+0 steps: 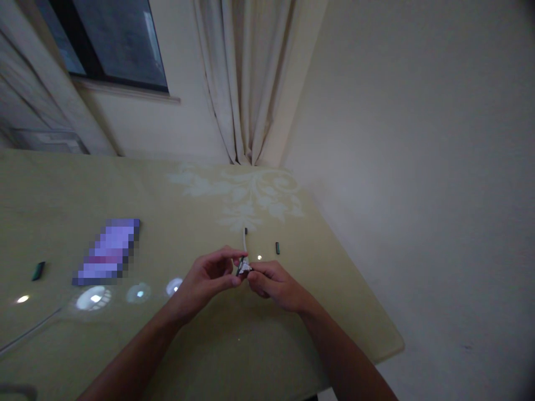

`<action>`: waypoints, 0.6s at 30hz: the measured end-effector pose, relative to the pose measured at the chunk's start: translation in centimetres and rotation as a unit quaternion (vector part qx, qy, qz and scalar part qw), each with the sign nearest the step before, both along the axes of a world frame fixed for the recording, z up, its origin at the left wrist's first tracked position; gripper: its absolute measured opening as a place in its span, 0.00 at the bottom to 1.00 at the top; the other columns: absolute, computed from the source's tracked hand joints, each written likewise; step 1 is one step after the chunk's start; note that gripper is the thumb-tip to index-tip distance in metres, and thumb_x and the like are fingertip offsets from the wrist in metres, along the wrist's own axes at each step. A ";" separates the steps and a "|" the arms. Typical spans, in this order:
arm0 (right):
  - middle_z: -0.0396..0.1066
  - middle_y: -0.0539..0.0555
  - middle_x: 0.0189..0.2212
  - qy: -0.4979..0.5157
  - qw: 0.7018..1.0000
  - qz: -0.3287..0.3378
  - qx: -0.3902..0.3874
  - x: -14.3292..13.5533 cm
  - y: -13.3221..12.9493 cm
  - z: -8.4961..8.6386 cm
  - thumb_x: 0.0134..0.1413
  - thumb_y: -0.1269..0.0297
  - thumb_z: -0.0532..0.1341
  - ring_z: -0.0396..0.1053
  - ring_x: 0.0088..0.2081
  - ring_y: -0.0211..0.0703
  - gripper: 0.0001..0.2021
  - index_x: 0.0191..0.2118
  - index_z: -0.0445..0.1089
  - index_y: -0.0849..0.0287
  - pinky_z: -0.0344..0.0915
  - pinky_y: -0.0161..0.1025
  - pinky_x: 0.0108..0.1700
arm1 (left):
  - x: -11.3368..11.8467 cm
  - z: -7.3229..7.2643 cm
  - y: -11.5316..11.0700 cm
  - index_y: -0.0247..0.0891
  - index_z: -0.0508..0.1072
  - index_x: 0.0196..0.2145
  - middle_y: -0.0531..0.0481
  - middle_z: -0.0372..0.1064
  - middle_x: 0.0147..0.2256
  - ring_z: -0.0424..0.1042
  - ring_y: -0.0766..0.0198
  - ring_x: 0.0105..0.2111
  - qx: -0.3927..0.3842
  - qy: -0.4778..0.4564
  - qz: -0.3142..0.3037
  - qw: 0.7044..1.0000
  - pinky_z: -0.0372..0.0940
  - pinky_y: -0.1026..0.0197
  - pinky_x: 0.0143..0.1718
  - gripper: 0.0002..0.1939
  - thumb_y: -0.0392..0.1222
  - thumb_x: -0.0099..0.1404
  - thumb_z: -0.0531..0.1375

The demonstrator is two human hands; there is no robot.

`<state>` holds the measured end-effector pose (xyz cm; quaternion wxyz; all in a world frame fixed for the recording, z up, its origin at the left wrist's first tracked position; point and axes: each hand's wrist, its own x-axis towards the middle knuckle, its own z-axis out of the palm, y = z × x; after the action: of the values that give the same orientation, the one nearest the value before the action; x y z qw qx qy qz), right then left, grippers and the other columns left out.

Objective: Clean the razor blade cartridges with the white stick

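Over the table, my left hand (215,273) pinches one side of a small white and dark object (244,268), too small to name. On its other side, the closed fingers of my right hand (271,283) grip the same object. A thin white stick-like thing with a dark tip (245,239) extends away from the fingertips toward the far side; whether it is joined to the object I cannot tell. To the right of it lies a small dark green piece (277,248).
A pixelated purple rectangular thing (108,250) lies on the table (167,211) at the left. Further left are another dark green piece (38,271) and a thin cable (31,329). Curtains (246,72), a window and walls stand behind and to the right.
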<state>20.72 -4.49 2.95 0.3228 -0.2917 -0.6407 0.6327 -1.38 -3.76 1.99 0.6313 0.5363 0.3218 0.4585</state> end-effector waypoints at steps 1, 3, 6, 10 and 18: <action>0.57 0.45 0.24 -0.016 1.000 -0.009 0.014 0.0 0.0 0.1 0.70 0.39 0.59 0.53 0.25 0.34 0.26 0.31 0.66 0.59 0.51 0.35 0.28 | 0.0 -0.1 0.0 0.44 0.85 0.48 0.51 0.71 0.34 0.67 0.66 0.32 0.003 0.005 0.006 1.000 0.61 0.64 0.33 0.21 0.44 0.56 0.78; 0.57 0.46 0.25 -0.046 0.998 -0.023 0.044 -0.1 0.0 0.1 0.72 0.39 0.57 0.54 0.26 0.35 0.27 0.31 0.64 0.59 0.52 0.36 0.30 | 0.0 -0.2 0.1 0.44 0.85 0.48 0.51 0.71 0.34 0.67 0.66 0.32 0.005 0.011 0.012 1.000 0.62 0.64 0.34 0.22 0.45 0.56 0.78; 0.57 0.46 0.25 -0.070 0.993 -0.042 0.080 -0.3 0.1 -0.2 0.74 0.40 0.55 0.53 0.27 0.35 0.26 0.32 0.64 0.58 0.51 0.36 0.31 | -0.1 -0.4 0.1 0.44 0.84 0.51 0.50 0.72 0.34 0.68 0.65 0.32 0.000 0.018 0.012 1.000 0.62 0.64 0.33 0.24 0.46 0.57 0.77; 0.56 0.45 0.25 -0.083 0.990 -0.058 0.102 -0.4 0.1 -0.5 0.74 0.40 0.54 0.53 0.27 0.36 0.26 0.32 0.64 0.58 0.51 0.36 0.31 | -0.2 -0.3 0.1 0.43 0.82 0.54 0.50 0.74 0.34 0.69 0.64 0.32 -0.004 0.029 -0.001 1.000 0.63 0.63 0.33 0.27 0.46 0.58 0.77; 0.57 0.47 0.25 -0.100 0.986 -0.083 0.101 -0.6 0.3 -0.4 0.72 0.35 0.52 0.55 0.28 0.38 0.30 0.34 0.69 0.59 0.51 0.36 0.32 | 0.0 -0.1 0.3 0.44 0.83 0.52 0.51 0.73 0.33 0.72 0.64 0.33 -0.003 0.008 0.023 1.000 0.67 0.62 0.37 0.25 0.45 0.57 0.77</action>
<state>20.13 -4.24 2.59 0.3361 -0.3717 -0.7043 0.5028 -1.38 -3.50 1.90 0.6202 0.5302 0.3402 0.4675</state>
